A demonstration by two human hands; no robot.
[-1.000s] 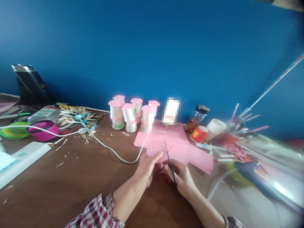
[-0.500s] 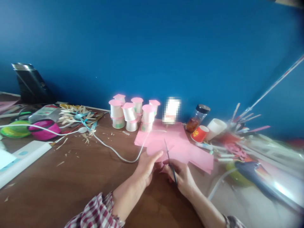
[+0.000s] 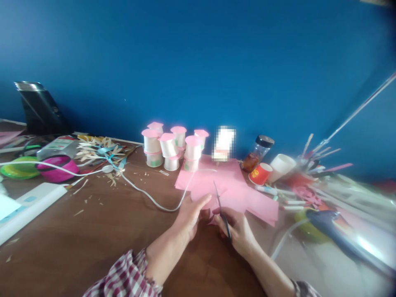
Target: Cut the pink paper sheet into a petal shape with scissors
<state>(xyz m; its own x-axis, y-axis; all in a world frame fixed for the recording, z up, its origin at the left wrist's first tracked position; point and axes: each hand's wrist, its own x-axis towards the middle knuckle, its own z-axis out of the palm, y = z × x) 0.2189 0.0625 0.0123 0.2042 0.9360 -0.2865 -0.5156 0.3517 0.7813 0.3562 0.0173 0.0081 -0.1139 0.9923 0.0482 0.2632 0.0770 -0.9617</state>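
On the brown table (image 3: 93,222) little is changing: the left hand (image 3: 192,214) is still pinching pink paper (image 3: 229,198), with the right hand (image 3: 236,231) just beside it, gripping scissors (image 3: 221,209).

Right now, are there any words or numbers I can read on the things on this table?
No text can be read for sure.
On the red cup: a yellow mark, too blurred to read.
On the box by the wall: blotted out, unreadable.
On the bottle lying at the left: a red and green label, too small and blurred.
On the scissors in the right hand: no writing shows.
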